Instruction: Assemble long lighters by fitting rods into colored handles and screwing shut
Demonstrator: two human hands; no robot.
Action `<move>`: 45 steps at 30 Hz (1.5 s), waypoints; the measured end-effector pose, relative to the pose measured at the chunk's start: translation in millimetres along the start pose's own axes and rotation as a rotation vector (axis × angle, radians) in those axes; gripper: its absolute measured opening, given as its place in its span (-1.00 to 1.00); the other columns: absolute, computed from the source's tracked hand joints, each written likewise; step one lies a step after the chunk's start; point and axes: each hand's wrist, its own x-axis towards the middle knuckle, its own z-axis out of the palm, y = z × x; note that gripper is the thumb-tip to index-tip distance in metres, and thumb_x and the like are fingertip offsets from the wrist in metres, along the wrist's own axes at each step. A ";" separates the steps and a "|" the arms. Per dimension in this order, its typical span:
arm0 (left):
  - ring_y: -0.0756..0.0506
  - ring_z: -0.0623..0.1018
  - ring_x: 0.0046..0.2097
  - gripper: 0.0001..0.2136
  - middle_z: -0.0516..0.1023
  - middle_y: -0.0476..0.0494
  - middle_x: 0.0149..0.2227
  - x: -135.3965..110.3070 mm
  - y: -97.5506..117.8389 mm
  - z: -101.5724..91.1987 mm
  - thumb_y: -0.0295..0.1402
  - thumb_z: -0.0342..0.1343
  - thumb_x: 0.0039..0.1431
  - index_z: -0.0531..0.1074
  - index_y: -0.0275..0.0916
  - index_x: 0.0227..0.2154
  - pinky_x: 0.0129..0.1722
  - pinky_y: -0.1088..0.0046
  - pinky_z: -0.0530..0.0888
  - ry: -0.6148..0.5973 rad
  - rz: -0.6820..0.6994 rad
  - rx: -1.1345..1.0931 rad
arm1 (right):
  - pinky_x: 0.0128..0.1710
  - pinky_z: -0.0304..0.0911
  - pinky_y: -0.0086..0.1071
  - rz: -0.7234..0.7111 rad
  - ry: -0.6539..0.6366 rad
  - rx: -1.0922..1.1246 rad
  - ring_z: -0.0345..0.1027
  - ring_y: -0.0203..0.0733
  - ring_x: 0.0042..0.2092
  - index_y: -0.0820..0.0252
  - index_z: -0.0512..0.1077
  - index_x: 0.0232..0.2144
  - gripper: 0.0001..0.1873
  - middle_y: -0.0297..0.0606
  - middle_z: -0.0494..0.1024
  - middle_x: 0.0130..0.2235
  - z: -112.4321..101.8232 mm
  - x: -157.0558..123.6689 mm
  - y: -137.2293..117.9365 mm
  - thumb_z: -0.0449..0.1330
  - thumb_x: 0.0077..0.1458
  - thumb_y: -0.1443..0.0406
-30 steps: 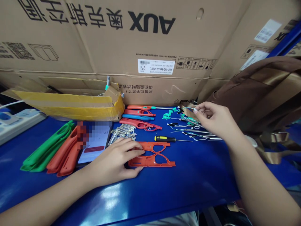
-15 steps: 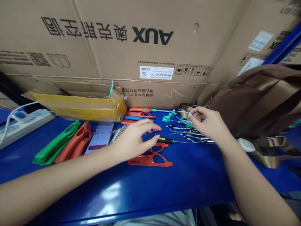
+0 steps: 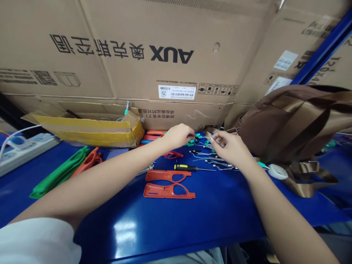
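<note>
Left hand (image 3: 178, 135): fingertips pinched on the wire lead (image 3: 205, 138), at its green end.
Right hand (image 3: 229, 146): pinching the same lead's white wire.
Lead's place: just above the table (image 3: 220, 209), far side, beyond the screwdriver (image 3: 187, 168).

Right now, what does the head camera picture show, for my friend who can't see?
The left hand and right hand meet on wires at the back of a blue table. Nearer lie two orange shells and a screwdriver; cardboard boxes stand behind.
</note>
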 end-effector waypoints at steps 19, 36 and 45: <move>-0.21 0.66 -0.09 -0.80 0.70 -0.20 -0.13 1.6 8.9 -12.6 -0.40 0.12 0.36 0.66 -0.24 -0.15 -0.12 0.27 0.54 0.047 0.060 0.019 | -0.46 0.14 -0.37 0.039 -0.125 -0.127 0.44 -0.14 -0.39 0.09 0.49 -0.35 -0.88 -0.26 0.64 -0.36 -2.5 0.4 -2.8 0.19 0.11 0.21; -0.19 0.66 -0.09 -0.81 0.71 -0.17 -0.13 4.7 7.4 -10.9 -0.38 0.14 0.34 0.67 -0.22 -0.15 -0.13 0.32 0.53 0.045 0.061 0.010 | -0.46 0.05 -0.36 0.009 -0.235 -0.187 0.39 -0.18 -0.42 0.07 0.53 -0.30 -0.85 -0.26 0.65 -0.31 -5.7 -2.4 -5.1 0.18 0.16 0.19; -0.19 0.66 -0.08 -0.81 0.71 -0.16 -0.12 2.3 6.9 -11.6 -0.37 0.14 0.35 0.67 -0.20 -0.15 -0.12 0.32 0.54 0.047 0.026 0.027 | -0.43 0.10 -0.36 0.052 -0.122 -0.102 0.39 -0.17 -0.38 0.08 0.49 -0.34 -0.83 -0.28 0.60 -0.37 -7.4 -0.2 0.0 0.16 0.15 0.16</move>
